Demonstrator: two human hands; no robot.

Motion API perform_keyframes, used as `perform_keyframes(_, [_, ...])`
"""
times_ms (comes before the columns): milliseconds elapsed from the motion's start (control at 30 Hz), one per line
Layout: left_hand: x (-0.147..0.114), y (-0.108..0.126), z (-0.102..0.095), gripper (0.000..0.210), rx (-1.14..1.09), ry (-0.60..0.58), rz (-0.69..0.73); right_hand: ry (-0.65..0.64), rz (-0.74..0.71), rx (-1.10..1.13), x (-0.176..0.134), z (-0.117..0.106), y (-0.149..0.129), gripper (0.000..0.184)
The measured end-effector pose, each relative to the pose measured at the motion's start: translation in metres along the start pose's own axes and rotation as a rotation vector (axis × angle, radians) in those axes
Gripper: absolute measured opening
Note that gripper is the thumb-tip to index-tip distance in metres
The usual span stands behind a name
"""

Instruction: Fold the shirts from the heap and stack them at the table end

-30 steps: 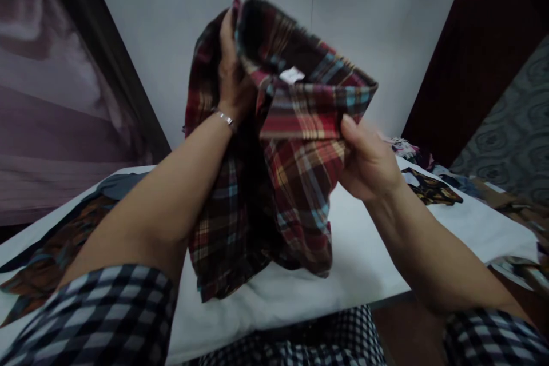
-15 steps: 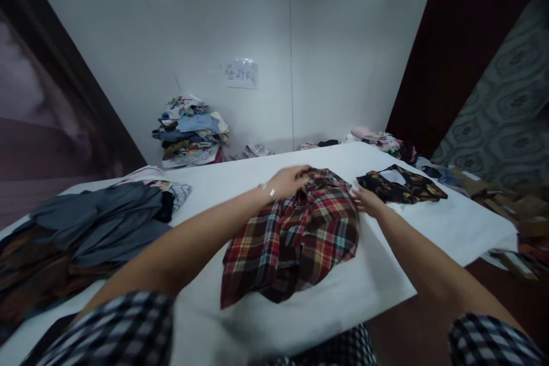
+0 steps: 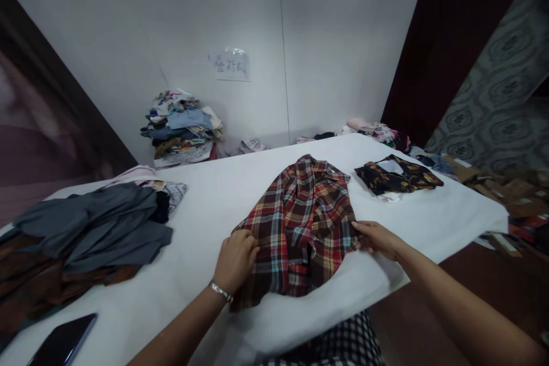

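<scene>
A red and brown plaid shirt lies front up on the white-covered table, its collar toward the wall and its hem toward me. At the shirt's left side, my left hand has its fingers curled on the sleeve cloth. My right hand pinches the shirt's right edge between thumb and fingers, low on that side. Part of the hem hangs loosely and lies uneven around a dark gap near the front. Cloth hides some of my left fingertips.
A folded dark patterned shirt lies to the right. Rumpled grey and brown clothes cover the left side, with a phone nearer me. A tall clothes stack stands by the wall under a paper sign. Boxes sit at far right.
Both hands have moved from the collar area down toward the hem, one on each side. The plaid shirt now lies flatter, with its collar spread. The phone has come into view.
</scene>
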State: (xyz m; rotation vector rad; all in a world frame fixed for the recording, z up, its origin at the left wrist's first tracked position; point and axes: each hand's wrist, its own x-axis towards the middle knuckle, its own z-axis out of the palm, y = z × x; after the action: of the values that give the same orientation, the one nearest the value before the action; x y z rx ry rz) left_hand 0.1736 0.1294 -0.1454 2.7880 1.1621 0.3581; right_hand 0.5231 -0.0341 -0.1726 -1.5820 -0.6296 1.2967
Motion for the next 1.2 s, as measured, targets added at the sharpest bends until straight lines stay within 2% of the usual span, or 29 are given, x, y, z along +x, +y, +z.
perform_keyframes(100, [0.007, -0.007, -0.016, 0.022, -0.030, -0.006, -0.011, -0.012, -0.007, 0.000, -0.008, 0.012, 0.008, 0.037])
perform_keyframes(167, [0.003, -0.001, -0.023, 0.024, -0.074, 0.021, 0.004, -0.027, -0.026, 0.050, -0.012, 0.020, 0.013, 0.039])
perform_keyframes(233, [-0.008, 0.012, -0.021, 0.038, -0.098, 0.044, 0.032, -0.047, -0.049, 0.111, -0.017, 0.027, 0.018, 0.040])
perform_keyframes(333, [-0.022, 0.032, -0.005, 0.059, -0.073, 0.003, 0.049, -0.068, -0.076, 0.120, -0.023, 0.037, 0.024, 0.041])
perform_keyframes(367, [-0.024, 0.036, 0.001, 0.054, -0.050, -0.023, 0.043, -0.071, -0.092, 0.104, -0.024, 0.039, 0.025, 0.041])
perform_keyframes(467, [-0.021, 0.033, 0.007, 0.015, 0.024, -0.100, -0.005, -0.060, -0.176, 0.057, -0.025, 0.041, 0.027, 0.041])
perform_keyframes(500, [-0.019, 0.030, 0.005, 0.013, 0.037, -0.123, -0.020, -0.041, -0.215, 0.048, -0.025, 0.040, 0.027, 0.041])
perform_keyframes(567, [-0.016, 0.023, -0.002, 0.019, 0.017, -0.142, -0.043, 0.000, -0.297, 0.034, -0.024, 0.040, 0.028, 0.040])
perform_keyframes(633, [-0.017, 0.023, -0.009, 0.020, -0.043, -0.105, -0.049, 0.025, -0.372, 0.022, -0.022, 0.041, 0.032, 0.035])
perform_keyframes(767, [-0.021, 0.044, -0.004, 0.049, -0.082, -0.027, -0.034, -0.007, -0.452, 0.059, -0.016, 0.052, 0.043, 0.034])
perform_keyframes(867, [-0.015, 0.056, 0.012, 0.033, -0.021, -0.067, -0.103, -0.010, -0.520, 0.104, -0.010, 0.063, 0.049, 0.033])
perform_keyframes(933, [-0.008, 0.051, 0.021, 0.016, -0.040, -0.106, -0.162, 0.062, -0.569, 0.158, -0.005, 0.067, 0.051, 0.030])
perform_keyframes(1000, [-0.001, 0.039, 0.022, 0.011, -0.153, -0.167, -0.210, 0.163, -0.589, 0.262, 0.000, 0.068, 0.053, 0.028])
perform_keyframes(1100, [0.008, 0.009, 0.000, 0.018, -0.467, -0.288, -0.269, 0.243, -0.575, 0.456, 0.006, 0.065, 0.058, 0.025])
perform_keyframes(1200, [0.025, -0.024, -0.050, 0.024, -0.715, -0.347, -0.362, 0.209, -0.538, 0.617, 0.010, 0.065, 0.061, 0.021])
